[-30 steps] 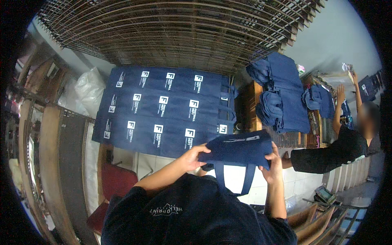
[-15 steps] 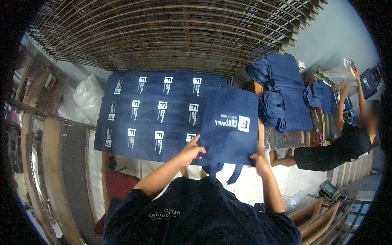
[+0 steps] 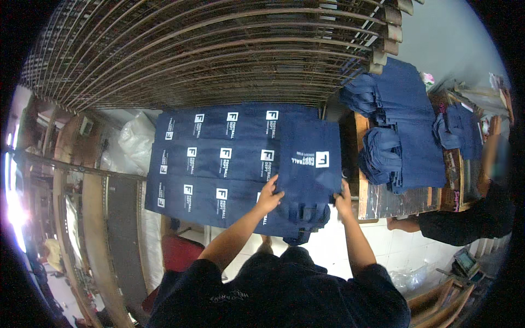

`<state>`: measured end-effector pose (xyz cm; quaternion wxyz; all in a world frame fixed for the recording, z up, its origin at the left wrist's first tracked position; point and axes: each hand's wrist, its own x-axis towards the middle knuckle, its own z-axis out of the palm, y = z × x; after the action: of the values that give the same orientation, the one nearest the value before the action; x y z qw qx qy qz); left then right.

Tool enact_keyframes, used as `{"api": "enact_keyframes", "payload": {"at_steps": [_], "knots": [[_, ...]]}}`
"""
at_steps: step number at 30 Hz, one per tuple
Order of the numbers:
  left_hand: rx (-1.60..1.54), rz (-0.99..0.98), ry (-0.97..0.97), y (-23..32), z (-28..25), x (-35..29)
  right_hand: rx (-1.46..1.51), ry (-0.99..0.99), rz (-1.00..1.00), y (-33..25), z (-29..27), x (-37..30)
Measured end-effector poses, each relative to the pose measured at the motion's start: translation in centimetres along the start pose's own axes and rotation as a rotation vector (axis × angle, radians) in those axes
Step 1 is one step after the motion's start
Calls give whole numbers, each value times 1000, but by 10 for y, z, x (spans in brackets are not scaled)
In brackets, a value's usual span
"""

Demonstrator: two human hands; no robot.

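Observation:
A navy blue tote bag with a white square print lies nearly flat at the right end of a spread of similar bags. My left hand pinches its near left edge, thumb and fingers closed on the fabric. At the near right corner, my right hand has its fingers closed on the bag's edge. Bunched bag handles hang between my hands at the near side. Left of the held bag, overlapping printed navy bags cover the table in rows.
A large wire drying rack overhangs the far side. Plain navy bags are piled on a wooden table at right, near another person. Clear plastic bags stand at left, above a red chair.
The held bag has moved away from me and slightly left, settling flatter over the handles. A strap that dangled at the near edge no longer hangs out. My view has shifted.

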<state>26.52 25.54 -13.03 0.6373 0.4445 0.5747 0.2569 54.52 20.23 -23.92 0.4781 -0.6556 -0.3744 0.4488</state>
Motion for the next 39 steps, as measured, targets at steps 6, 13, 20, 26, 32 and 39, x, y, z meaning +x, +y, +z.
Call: {"api": "enact_keyframes", "payload": {"at_steps": [6,13,20,26,32,39], "knots": [[-32,186,223,-24,-27,2,13,39,91,52,38,111],[466,-174,257,-148,-91,-150,68,41,160,65,44,157],[521,-589,231,-188,-99,-253,-115,23,169,16,43,150],[309,-673,289,-193,-92,-239,-151,0,131,37,48,154],[421,-524,227,-199,-90,-223,-239,85,-11,87,58,172],[415,-554,248,-190,-83,-231,-147,3,90,70,60,167]]}}
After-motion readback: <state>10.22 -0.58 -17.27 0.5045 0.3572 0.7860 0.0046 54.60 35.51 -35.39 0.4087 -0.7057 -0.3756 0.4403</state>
